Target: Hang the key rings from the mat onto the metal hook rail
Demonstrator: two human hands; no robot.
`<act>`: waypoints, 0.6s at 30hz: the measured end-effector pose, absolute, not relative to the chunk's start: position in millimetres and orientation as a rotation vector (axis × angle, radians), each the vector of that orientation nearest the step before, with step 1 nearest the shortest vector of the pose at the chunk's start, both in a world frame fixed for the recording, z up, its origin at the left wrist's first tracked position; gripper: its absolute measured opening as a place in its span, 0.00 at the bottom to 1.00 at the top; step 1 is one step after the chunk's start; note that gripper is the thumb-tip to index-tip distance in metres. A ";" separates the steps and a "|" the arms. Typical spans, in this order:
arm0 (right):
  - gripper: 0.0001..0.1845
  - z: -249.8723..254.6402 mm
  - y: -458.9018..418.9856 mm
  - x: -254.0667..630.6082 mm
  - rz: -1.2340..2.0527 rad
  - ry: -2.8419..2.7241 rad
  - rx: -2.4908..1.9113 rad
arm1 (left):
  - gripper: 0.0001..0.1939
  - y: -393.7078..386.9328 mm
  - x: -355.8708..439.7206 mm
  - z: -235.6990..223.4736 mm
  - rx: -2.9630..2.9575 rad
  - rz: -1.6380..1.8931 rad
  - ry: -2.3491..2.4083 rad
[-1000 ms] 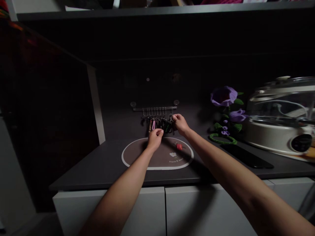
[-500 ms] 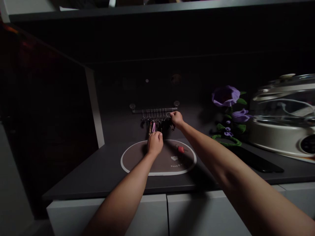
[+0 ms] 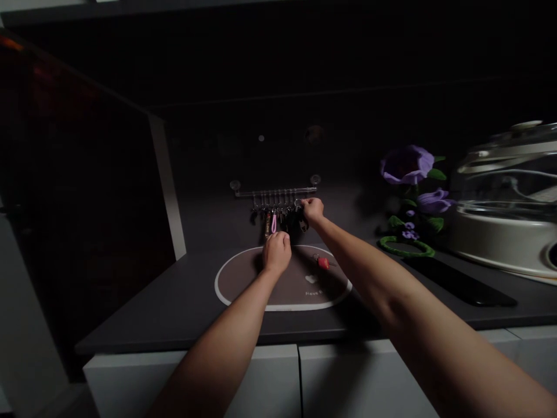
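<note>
A clear hook rail (image 3: 278,191) runs along the dark back wall, with several keys and fobs hanging from its hooks. Among them are a pink strap (image 3: 274,222) and a brown lettered strap (image 3: 267,224). My right hand (image 3: 313,211) pinches a metal key ring (image 3: 298,203) at the rail's right end; a dark fob (image 3: 303,225) dangles under it. Lower down, over the mat, my left hand (image 3: 277,253) is closed with curled fingers, and whatever they hold is hidden. A red key (image 3: 323,263) with a small ring lies on the oval brown mat (image 3: 243,278).
To the right stand purple artificial flowers (image 3: 408,165) with a green ring base (image 3: 407,248). A black flat slab (image 3: 461,281) lies on the dark counter (image 3: 143,310) before a white appliance with a clear cover (image 3: 509,241). A shelf (image 3: 174,11) overhangs above.
My right hand has moved slightly left and the key ring now stands closer to the hooks. My left hand has turned its back upward. The camera view has shifted a little.
</note>
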State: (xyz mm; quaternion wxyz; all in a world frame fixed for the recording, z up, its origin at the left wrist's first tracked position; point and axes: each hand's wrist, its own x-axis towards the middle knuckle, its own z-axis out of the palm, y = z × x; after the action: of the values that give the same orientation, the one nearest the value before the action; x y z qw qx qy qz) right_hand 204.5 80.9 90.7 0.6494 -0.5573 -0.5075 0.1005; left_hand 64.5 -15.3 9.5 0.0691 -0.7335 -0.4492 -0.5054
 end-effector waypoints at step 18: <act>0.10 86.1 66.5 221.0 0.273 -1.301 -1.152 | 0.15 -14.8 65.6 6.0 -2.275 -1.470 -1.293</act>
State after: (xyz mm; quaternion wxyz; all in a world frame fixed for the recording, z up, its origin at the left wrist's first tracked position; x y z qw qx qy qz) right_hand 221.0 66.5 86.1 0.6373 -0.5047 -0.5700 0.1194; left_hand 65.6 -14.8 6.0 0.0699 -0.7562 -0.4298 -0.4884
